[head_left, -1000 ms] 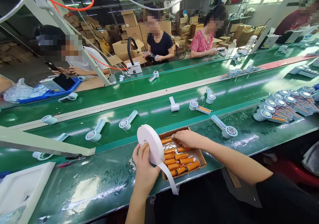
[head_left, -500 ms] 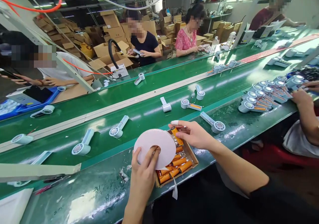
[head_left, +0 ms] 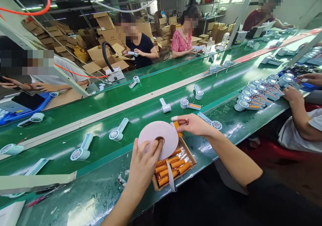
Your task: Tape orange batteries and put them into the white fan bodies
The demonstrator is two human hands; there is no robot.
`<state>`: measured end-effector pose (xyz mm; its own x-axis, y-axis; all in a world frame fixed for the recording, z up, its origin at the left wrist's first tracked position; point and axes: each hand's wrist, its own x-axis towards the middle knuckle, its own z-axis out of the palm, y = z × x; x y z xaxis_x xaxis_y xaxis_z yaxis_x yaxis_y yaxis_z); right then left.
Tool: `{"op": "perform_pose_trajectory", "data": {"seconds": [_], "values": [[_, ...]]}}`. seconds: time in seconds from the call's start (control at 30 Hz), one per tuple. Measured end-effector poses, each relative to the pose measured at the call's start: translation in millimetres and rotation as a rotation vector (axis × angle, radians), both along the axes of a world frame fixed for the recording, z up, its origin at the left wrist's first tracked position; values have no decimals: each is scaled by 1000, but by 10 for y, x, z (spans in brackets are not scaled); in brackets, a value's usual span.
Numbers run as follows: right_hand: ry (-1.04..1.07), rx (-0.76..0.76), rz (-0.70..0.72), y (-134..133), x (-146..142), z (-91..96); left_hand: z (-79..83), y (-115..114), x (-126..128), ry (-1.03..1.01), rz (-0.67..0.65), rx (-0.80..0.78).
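Observation:
My left hand (head_left: 144, 164) grips a white roll of tape (head_left: 157, 128), its fingers hooked into the core hole. A loose strip of tape (head_left: 170, 176) hangs from the roll over the near side of an open cardboard box (head_left: 191, 156). Several orange battery cells (head_left: 177, 163) lie in that box, partly covered by the roll. Just right of the roll, my right hand (head_left: 195, 123) pinches another orange battery cell (head_left: 178, 128) upright, with a white wrap on one fingertip.
White handheld fan bodies (head_left: 116, 134) lie along the green conveyor belt (head_left: 100, 142). More fans with wires (head_left: 243, 104) are clustered on the right, by a co-worker's hands (head_left: 293, 95). Other people sit across the belt. A metal bar (head_left: 37, 182) crosses at left.
The view has shifted slightly right. The roll tilts more over the box, and its tape strip now lies across the cells. My right hand still holds its cell, lifted slightly.

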<state>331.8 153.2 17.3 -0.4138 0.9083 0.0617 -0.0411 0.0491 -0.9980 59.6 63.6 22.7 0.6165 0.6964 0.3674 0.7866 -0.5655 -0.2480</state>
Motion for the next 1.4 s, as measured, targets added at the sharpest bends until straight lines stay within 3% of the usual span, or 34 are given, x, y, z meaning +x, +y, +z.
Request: {"op": "perform_pose_trajectory", "data": {"seconds": [0.13,0.23,0.33,0.43,0.5,0.7,0.77,0.83,0.93,1.03,1.13,1.2,1.3,1.4], "values": [[572,-106,-482,-127,-340,-192,-44,-29,316,-137,145,31],[686,-144,-593,-165,-319,-271,-173,-97,493,-196,145,-15],[681,-108,-616,1,114,-254,-227,-32,501,-222,152,-61],[762,31,-844,149,654,-224,-219,187,439,-213,227,-92],[790,83,-950,110,899,-243,-245,340,433,-181,224,-162],[734,33,-1013,-505,1208,-518,-454,552,452,-71,206,-368],[738,23,-1068,-698,1351,-622,-403,618,444,-46,185,-425],[748,15,-1135,-837,1517,-704,-238,727,534,-15,109,-471],[764,9,-1196,-941,1708,-747,97,930,1022,62,-17,-513],[768,35,-1199,-958,1739,-668,260,1093,1886,178,-84,-614],[752,74,-1185,-964,1650,-536,131,1204,2757,254,-100,-691],[741,92,-1177,-994,1589,-480,-33,1264,3161,293,-105,-722],[723,83,-1161,-1085,1566,-496,-226,1324,3434,342,-96,-748],[716,44,-1158,-1198,1629,-598,-297,1343,3411,390,-84,-783]]}}
